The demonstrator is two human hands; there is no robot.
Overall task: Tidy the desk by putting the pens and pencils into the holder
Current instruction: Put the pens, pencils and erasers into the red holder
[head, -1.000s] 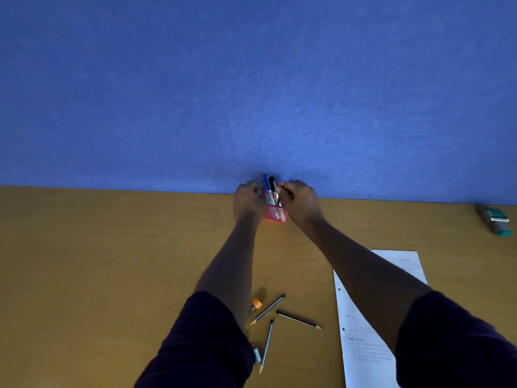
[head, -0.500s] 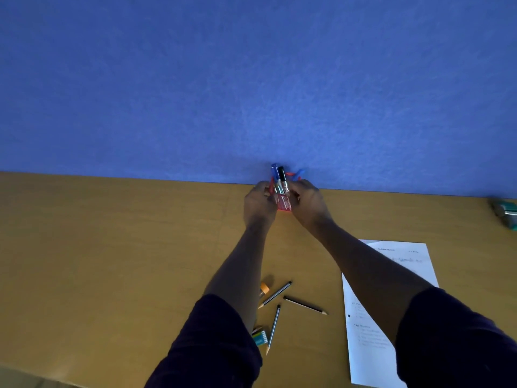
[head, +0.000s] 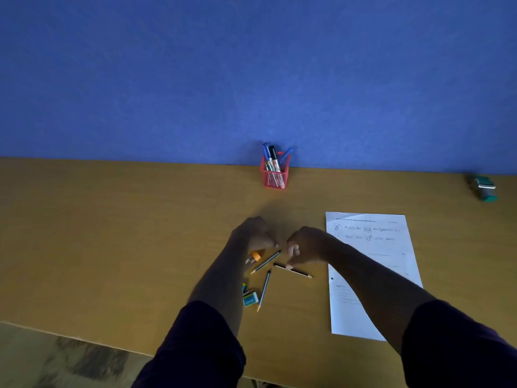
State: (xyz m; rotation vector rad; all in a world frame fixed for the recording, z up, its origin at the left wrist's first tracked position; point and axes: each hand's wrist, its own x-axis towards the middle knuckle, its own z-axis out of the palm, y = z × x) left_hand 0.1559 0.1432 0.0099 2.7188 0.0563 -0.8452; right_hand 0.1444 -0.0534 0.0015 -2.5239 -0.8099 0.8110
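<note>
**Desk:** Where is the holder?

**Operator:** I see the red mesh holder (head: 274, 176) just above the centre of the frame, standing upright at the back edge of the wooden desk (head: 112, 233) against the blue partition (head: 251, 74). Several pens (head: 270, 158) stick up out of it, blue and black caps leaning different ways.

**Desk:** And the loose pencils?

**Operator:** Three, all in the lower middle. One pencil (head: 265, 262) lies diagonally just under the left hand. A second pencil (head: 292, 270) lies nearly flat to the right of it. A third pencil (head: 264, 290) points down toward the near edge.

**Desk:** The hands?

**Operator:** My left hand (head: 251, 233) is loosely curled above the first pencil; I cannot tell whether it touches or holds anything. My right hand (head: 306, 245) is curled too, fingertips (head: 288, 266) pointing down onto the dark end of the second pencil, touching it. Whether they have actually pinched it I cannot tell.

**Desk:** Anything else around?

**Operator:** An orange-capped item (head: 254, 257) beside the left wrist, a small teal eraser box (head: 249, 299) below it, a printed sheet of paper (head: 372, 275) on the right under the right forearm, and a blurred teal object (head: 484, 189) at the far right edge.
</note>
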